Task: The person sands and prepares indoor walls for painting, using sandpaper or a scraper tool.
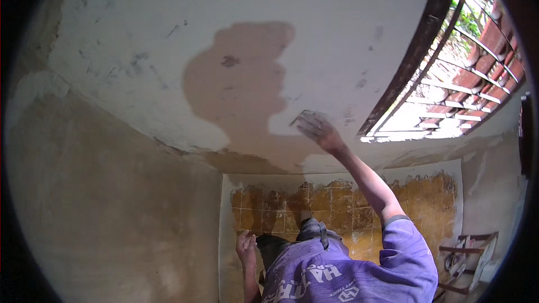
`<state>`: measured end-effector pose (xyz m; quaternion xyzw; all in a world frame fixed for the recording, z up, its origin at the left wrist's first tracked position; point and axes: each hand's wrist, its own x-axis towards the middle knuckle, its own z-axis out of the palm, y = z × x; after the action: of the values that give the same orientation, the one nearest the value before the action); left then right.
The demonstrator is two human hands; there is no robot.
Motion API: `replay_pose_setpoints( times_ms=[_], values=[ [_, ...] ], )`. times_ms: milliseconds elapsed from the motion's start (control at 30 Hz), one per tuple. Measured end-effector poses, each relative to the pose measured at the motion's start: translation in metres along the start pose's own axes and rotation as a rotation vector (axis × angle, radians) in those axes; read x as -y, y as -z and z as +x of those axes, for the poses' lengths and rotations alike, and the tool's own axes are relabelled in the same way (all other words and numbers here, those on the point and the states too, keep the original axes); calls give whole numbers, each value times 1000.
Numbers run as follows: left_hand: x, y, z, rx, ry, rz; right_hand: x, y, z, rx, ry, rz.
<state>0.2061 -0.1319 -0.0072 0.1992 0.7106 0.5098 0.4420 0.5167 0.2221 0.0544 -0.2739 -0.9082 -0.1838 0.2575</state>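
Observation:
My right arm reaches up and forward, and my right hand point(315, 129) lies against the white plastered wall point(337, 33). Under its fingers is a thin, flat greyish piece point(304, 113) that looks like sandpaper; most of it is hidden by the hand, which looks dusty. Dark smudges and scuffs mark the plaster around it. Low by my left side hangs my left hand point(246, 246), its fingers loosely bent and apart, with nothing visible in it.
At the right, a barred window point(449, 78) has a dark frame. A brown, rougher wall point(112, 202) stands at the left. Brown tiles point(337, 205) cover the floor below. A wooden frame-like stand point(469, 258) is at the lower right. My shadow falls on the plaster.

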Motion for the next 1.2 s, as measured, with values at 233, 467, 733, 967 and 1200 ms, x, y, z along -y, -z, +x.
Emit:
replay_pose_setpoints(
  times_ms=[233,467,733,967,1200],
  values=[
    [16,11,1,-13,16,-10,37,-69,-28,391,-67,332],
    [0,31,-4,-138,63,-55,106,-38,50,154,270,318],
    [1,65,48,60,-30,55,152,-43,115,-38,231,330],
    [-58,90,113,97,-8,33,231,-113,60,384,-1343,697],
    [-55,137,188,244,-35,-22,223,-169,39,-668,-1851,735]
  ],
)
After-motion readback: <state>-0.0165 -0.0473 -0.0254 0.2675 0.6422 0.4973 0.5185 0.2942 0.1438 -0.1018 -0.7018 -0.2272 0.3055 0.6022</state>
